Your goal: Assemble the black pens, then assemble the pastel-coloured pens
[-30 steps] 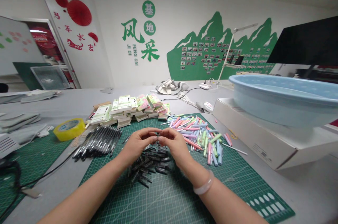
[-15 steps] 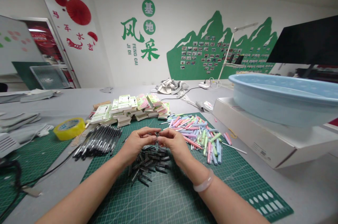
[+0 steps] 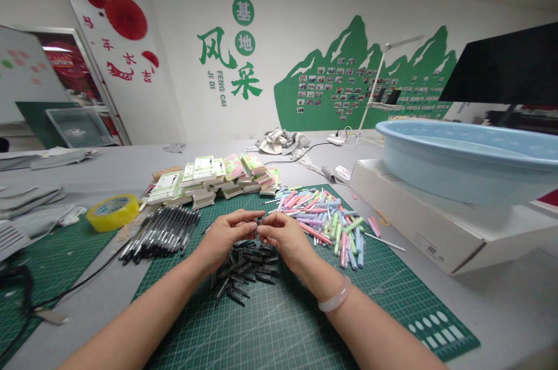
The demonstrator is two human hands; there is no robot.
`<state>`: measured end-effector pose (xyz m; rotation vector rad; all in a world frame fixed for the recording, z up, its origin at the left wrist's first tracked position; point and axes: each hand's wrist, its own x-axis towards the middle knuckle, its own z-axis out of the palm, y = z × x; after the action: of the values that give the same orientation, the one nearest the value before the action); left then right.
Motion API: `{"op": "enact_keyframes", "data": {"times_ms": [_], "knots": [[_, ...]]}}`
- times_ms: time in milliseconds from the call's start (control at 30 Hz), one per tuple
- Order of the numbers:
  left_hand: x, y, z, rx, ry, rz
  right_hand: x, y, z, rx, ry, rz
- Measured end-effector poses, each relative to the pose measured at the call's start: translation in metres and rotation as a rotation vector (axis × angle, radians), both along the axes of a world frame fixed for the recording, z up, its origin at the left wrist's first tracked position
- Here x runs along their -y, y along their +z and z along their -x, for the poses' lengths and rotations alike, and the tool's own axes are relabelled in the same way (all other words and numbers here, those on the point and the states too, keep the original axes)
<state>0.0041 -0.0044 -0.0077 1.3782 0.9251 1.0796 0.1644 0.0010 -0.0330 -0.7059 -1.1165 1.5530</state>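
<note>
My left hand (image 3: 224,236) and my right hand (image 3: 283,237) meet above a green cutting mat (image 3: 279,323), fingers pinched together on a small black pen part (image 3: 258,224) held between them. Directly under the hands lies a heap of black pen parts (image 3: 244,270). A pile of pastel pen barrels (image 3: 331,221) in pink, green and blue spreads out to the right of my right hand. To the left of my left hand lies a row of black pens (image 3: 161,233). My right wrist wears a pale bangle (image 3: 335,299).
Stacked small boxes (image 3: 213,179) sit behind the mat. A yellow tape roll (image 3: 112,212) lies at left, near a black cable (image 3: 65,294). At right a light blue basin (image 3: 466,157) rests on a white carton (image 3: 436,224). Grey cloths (image 3: 283,142) lie farther back.
Both hands have stayed pinched on the small black part, shifting slightly left and toward me. The view has tilted a little; nothing else moved.
</note>
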Motion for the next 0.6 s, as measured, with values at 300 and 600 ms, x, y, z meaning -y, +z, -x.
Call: {"op": "enact_keyframes", "data": {"times_ms": [300, 600], "knots": [[0.001, -0.001, -0.001, -0.004, -0.022, -0.031, 0.0, -0.001, 0.001, -0.031, 0.015, 0.002], [0.011, -0.004, -0.011, 0.03, -0.016, -0.043, 0.004, 0.003, 0.004, -0.041, -0.002, 0.005]]}}
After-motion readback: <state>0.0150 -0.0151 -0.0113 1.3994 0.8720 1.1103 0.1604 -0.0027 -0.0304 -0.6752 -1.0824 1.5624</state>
